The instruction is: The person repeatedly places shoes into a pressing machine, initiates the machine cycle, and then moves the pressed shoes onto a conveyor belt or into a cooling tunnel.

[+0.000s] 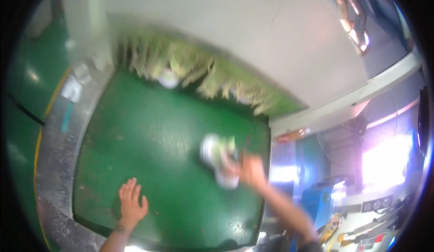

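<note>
My right hand (251,170), smeared by motion, grips a white shoe with light green parts (224,176) at its right side. The shoe is over the right part of a green belt surface (149,139); I cannot tell whether it touches the belt. My left hand (131,201) is at the lower left of the belt, palm down, fingers stretched out and holding nothing. At the far end, a pale round thing (168,78) shows under a ragged yellow-green strip curtain (181,64); its kind is too blurred to tell.
A large light grey machine housing (235,17) rises behind the curtain. Worn metal edging (61,148) borders the belt's left side. To the right stand a blue box-shaped device (318,204), a fan (357,132) and a very bright window (389,161).
</note>
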A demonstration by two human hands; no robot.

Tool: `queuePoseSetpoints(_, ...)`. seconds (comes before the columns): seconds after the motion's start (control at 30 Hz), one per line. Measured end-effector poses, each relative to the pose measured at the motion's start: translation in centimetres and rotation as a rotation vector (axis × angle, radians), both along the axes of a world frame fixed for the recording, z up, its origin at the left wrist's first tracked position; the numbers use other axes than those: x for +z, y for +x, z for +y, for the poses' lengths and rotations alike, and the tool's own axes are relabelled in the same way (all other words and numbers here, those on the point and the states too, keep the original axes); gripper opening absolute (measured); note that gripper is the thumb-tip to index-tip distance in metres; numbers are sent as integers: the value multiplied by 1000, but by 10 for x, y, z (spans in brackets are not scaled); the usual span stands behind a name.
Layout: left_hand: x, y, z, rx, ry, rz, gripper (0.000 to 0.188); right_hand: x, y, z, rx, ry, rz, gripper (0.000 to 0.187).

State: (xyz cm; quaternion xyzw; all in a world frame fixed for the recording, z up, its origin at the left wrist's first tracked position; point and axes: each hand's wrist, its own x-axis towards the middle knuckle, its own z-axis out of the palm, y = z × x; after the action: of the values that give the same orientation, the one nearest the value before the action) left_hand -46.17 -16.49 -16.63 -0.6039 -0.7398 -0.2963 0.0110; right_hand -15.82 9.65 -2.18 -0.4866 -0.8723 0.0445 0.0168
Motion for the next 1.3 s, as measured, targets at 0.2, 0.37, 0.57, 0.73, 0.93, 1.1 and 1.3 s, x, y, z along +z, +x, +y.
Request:
queuePoseSetpoints(0.2,95,98,14,-166,-604,-1024,80,95,104,-379,-556,-521,169,67)
queuePoseSetpoints(0.37,204,182,8,-919,-1437,-1607,78,201,132,-342,266,-54,365,57)
queuePoseSetpoints(0.57,285,272,-43,-1261,-1247,-1587,67,135,145,-465,-634,-109,1462,61)
queuePoseSetpoints(0.73,226,354,-99,-1006,-1074,-1476,49,128,184,-480,-714,-69,1423,34)
queuePoseSetpoints(0.93,213,494,-122,-732,-650,-1314,44,109,272,-548,-1181,-64,1622,63)
queuePoseSetpoints(1.1,244,588,33,-1294,-397,-1003,64,128,294,-525,-1361,-53,1433,64)
queuePoseSetpoints(1.3,198,795,143,-1498,-259,-290,63,170,311,-494,-1473,-252,1479,59)
